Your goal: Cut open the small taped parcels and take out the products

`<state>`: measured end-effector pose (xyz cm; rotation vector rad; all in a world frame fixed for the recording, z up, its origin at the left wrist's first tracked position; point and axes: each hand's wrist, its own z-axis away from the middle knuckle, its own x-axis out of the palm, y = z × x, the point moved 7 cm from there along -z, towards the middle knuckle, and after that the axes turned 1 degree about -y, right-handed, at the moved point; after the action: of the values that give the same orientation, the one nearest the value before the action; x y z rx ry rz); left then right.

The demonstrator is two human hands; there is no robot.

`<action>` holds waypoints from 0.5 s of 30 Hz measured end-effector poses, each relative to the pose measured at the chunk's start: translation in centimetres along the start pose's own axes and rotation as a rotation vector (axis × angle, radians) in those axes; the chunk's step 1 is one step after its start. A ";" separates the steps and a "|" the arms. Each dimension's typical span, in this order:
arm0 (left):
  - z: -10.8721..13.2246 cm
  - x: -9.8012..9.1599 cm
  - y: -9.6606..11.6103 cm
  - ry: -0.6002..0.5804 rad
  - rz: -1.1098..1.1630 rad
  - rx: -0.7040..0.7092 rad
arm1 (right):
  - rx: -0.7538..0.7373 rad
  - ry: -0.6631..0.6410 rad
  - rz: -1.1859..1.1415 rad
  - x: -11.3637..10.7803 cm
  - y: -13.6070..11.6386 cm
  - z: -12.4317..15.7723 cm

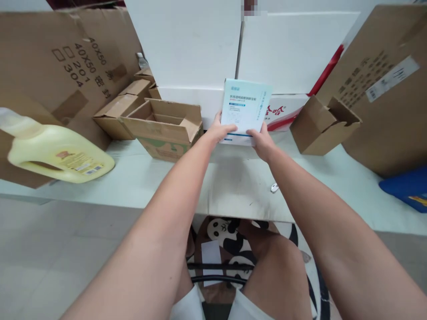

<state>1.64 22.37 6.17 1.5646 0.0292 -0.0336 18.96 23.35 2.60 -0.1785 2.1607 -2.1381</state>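
Between both hands is a flat, pale blue-and-white box [246, 106] with printed Chinese text, held upright above the table. My left hand [222, 130] grips its lower left corner, thumb across the front. On the lower right edge, my right hand [262, 137] holds it the same way, thumb on the front face. The fingers behind the box are hidden. An open cardboard box [167, 133] with a green printed side stands left of my left hand. To the right of my right hand is a smaller open brown carton [322, 126].
A pale yellow jug [63, 153] stands at the left edge of the table [233, 182]. Large cardboard sheets rise on both sides, and white cartons [200, 44] back the table. A small white object [274, 188] lies near my right forearm. At far right is a blue container [405, 189].
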 end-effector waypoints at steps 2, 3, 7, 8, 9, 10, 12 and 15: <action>0.7 -0.3 0.1 -0.017 0.011 0.005 | -0.007 -0.008 -0.020 0.1 -0.3 0.7; 1.0 -0.4 0.0 -0.025 0.018 0.003 | 0.003 -0.006 -0.033 0.1 -0.1 1.1; 1.4 -0.8 -0.8 -0.026 0.017 -0.023 | 0.011 -0.027 -0.050 0.2 0.4 1.6; 1.4 -0.9 -0.9 -0.019 0.014 -0.027 | 0.005 -0.030 -0.048 0.2 0.5 1.5; 1.3 -0.9 -1.0 -0.011 0.013 -0.027 | -0.003 -0.035 -0.046 0.3 0.4 1.4; 1.2 -0.9 -0.9 -0.006 0.015 -0.027 | -0.014 -0.041 -0.045 0.3 0.3 1.3; 1.3 -0.7 -0.7 -0.007 0.017 -0.049 | -0.045 -0.049 -0.050 0.2 -0.1 1.2; 2.2 0.2 -0.7 -0.071 -0.003 -0.143 | -0.053 -0.018 -0.054 -1.3 -0.3 2.3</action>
<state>1.84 20.22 5.44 1.4198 -0.0219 -0.0879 20.59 21.26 2.86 -0.2619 2.2281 -2.0999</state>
